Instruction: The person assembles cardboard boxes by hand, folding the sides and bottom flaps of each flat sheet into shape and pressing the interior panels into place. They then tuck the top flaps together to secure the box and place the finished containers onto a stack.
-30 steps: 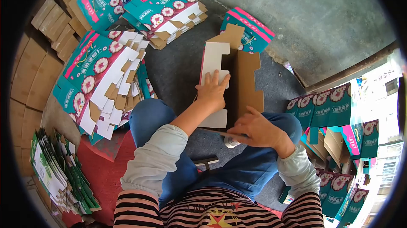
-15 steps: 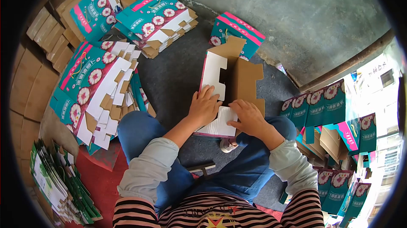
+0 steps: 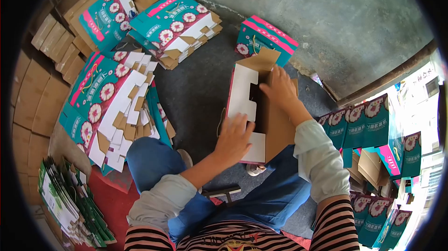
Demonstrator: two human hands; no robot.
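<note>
A cardboard carton [image 3: 240, 80] stands between my legs with its top open. Its upturned side carries white notched flaps, and its inside is plain brown. My left hand [image 3: 234, 140] lies on the white flap at the near left, fingers stretched out and apart. At the far right of the opening, my right hand [image 3: 281, 90] rests on the brown flap, thumb over the inside and fingers extended toward the far corner. The brown far flap [image 3: 264, 58] stands up beyond it. Part of the right brown flap is hidden under my right hand.
Stacks of flat teal cartons [image 3: 100, 92] lie at left, with another stack [image 3: 175, 22] behind. A made-up teal carton [image 3: 266, 38] stands by the wall. Several teal cartons [image 3: 373, 120] are piled at right. Green flat cartons [image 3: 70, 204] lean at lower left.
My right hand has moved from the near flap to the far right of the carton. The near flap now lies lower over the opening, and my left hand has shifted nearer to me.
</note>
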